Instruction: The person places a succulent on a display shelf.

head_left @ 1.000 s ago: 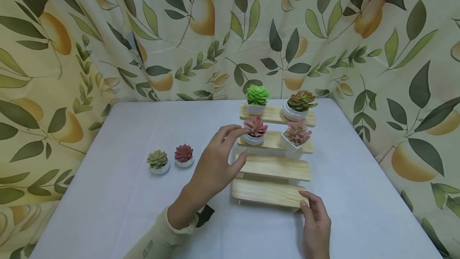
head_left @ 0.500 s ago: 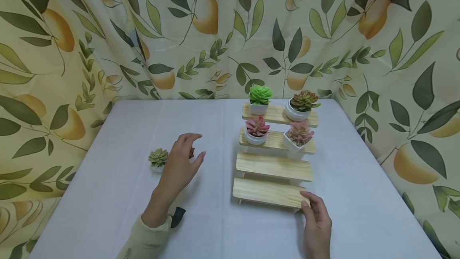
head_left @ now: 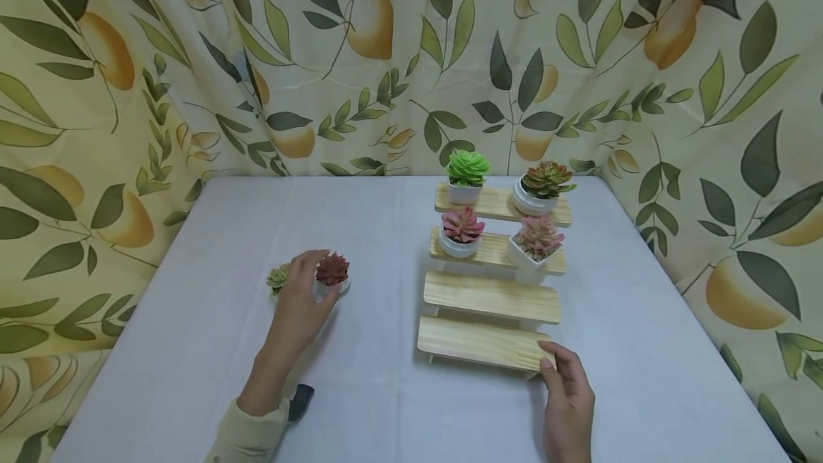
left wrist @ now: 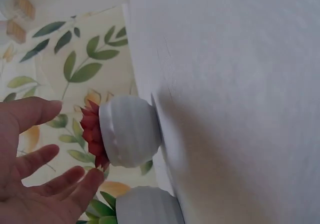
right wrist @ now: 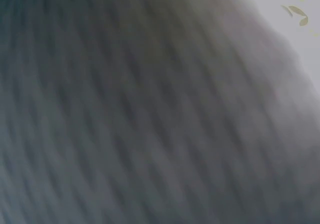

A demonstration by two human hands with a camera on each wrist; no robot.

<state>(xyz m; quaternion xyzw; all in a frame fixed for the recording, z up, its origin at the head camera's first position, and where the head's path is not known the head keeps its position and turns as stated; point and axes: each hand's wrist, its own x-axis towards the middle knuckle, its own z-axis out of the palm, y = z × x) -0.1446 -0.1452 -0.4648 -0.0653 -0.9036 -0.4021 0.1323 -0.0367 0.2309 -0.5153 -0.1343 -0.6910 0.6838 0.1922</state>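
My left hand is spread around a small dark red succulent on the table's left side. In the left wrist view, the fingers curve loosely beside its red leaves, with a gap before the ribbed white pot. A pale green succulent stands just left of it, partly hidden by the hand. At the lower right, my right hand pinches the front right corner of a stepped wooden plant stand between fingers and thumb. The right wrist view is filled by a blurred grey surface.
On the stand's top step sit a bright green succulent and a brownish-green one. One step down are a pink succulent and a paler pink one. A white cloth covers the table; a fruit-patterned curtain hangs behind.
My left hand has moved left and down from the pink succulent on the stand to the dark red one on the table. My right hand stays at the stand's corner.
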